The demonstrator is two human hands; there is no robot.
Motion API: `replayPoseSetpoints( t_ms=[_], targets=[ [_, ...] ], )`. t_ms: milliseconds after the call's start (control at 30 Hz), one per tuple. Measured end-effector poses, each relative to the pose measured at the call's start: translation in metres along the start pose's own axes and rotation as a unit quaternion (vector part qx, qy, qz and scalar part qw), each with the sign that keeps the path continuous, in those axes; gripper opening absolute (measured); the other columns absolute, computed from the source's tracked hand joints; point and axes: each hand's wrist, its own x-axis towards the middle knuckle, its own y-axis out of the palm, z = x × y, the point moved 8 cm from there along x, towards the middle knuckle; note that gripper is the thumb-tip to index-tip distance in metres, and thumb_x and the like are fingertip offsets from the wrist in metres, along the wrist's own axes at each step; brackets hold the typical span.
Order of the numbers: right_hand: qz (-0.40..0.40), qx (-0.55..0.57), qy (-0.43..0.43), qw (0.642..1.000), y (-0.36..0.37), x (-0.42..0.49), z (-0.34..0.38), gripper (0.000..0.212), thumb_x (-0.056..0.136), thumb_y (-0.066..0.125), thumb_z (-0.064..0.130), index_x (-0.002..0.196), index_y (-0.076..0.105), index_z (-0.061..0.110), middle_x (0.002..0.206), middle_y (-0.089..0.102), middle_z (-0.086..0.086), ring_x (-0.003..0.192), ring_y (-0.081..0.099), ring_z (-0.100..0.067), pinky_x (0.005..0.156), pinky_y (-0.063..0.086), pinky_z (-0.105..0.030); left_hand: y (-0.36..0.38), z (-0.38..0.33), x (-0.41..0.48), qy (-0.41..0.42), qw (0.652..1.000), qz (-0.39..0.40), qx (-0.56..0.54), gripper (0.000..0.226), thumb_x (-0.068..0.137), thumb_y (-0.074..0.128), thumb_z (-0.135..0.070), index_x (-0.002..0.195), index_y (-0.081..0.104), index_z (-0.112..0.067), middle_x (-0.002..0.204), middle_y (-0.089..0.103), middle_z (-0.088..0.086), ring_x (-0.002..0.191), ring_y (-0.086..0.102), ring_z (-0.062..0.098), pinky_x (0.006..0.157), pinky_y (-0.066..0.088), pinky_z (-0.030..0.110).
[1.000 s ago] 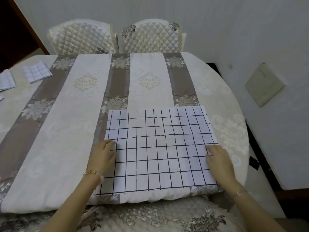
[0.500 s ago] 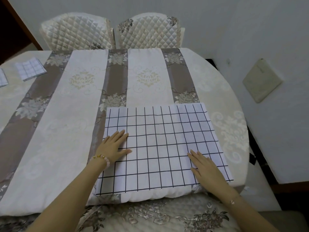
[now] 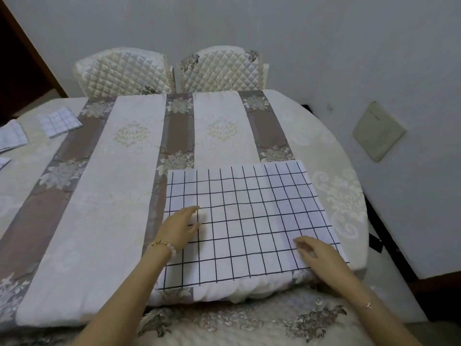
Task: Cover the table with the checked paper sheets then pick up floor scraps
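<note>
A cloth-covered round table (image 3: 74,221) stands by a grey wall (image 3: 249,26). The checked paper sheet (image 3: 249,216) lies flat at its near right edge, the left hand (image 3: 178,228) flat on its left side, the right hand (image 3: 316,255), loosely open, on its near right corner. Folded checked sheets (image 3: 58,121) lie far left.

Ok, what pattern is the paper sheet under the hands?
The paper sheet is white with a thin dark grid of squares; the head view shows it best.

Grey walls (image 3: 324,41), two quilted chairs (image 3: 124,71) (cream, floral trim), dark doorway (image 3: 17,78) left
</note>
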Motion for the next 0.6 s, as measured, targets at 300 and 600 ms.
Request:
replayPoseSetpoints(
  t_ms=[300,600],
  targets=[
    [0.015,0.042,-0.043,0.998,0.019,-0.057,0.043,0.020,0.091,0.054,0.026,0.075,0.062,0.033,0.070,0.069,0.006,0.068,0.062,-0.003,0.058,0.042,-0.017,-0.058,0.000,-0.154,-0.090,0.969,-0.164,-0.161,0.012,0.090,0.056,-0.021,0.097,0.064,-0.027,0.081,0.070,-0.005,0.080,0.066,0.012,0.073,0.052,0.029],
    [0.141,-0.010,-0.337,0.931,0.096,-0.174,0.208,0.018,0.093,0.050,0.031,0.080,0.063,0.031,0.073,0.062,0.016,0.070,0.055,0.003,0.058,0.036,-0.015,0.017,0.037,-0.435,-0.327,0.801,-0.366,-0.342,0.019,0.090,0.056,-0.010,0.089,0.067,-0.026,0.086,0.070,-0.013,0.076,0.064,0.003,0.066,0.050,0.014]
  ],
)
